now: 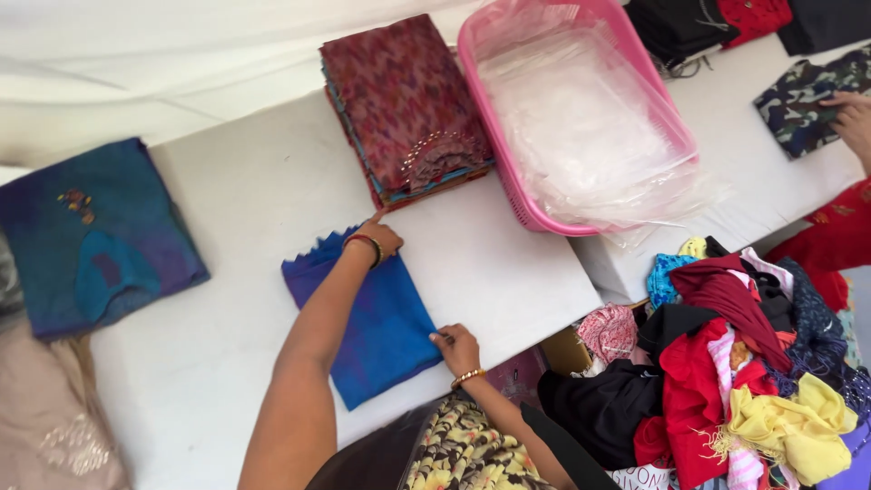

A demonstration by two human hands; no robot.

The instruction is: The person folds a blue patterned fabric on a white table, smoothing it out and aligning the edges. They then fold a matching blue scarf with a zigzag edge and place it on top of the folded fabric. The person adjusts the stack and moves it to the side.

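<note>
hands rest on a blue folded cloth (381, 322) lying on the white table (508, 272), and this head view is the only one to go by. the cloth sits near the middle of the table, its long axis running from the far left corner with a zigzag edge down toward the near right. the left hand (379, 238) lies at that far end, fingers flat and loosely spread, index tip pointing away toward the stack of folded patterned cloths (404, 109); it presses rather than grips. the right hand (456, 347) sits at the cloth's near right edge, fingers curled lightly over the hem, touching it, though whether they pinch the fabric i cannot tell. so the cloth lies between the two hands, stretched along its length, with the right hand closer to the body.

further right stands a pink basket (508, 181) lined with clear plastic bags, and near right a heap of mixed clothes (744, 363). to the far left lies a teal embroidered garment (91, 236). at the right edge another person's hand (853, 118) touches a camouflage cloth (803, 95).
</note>
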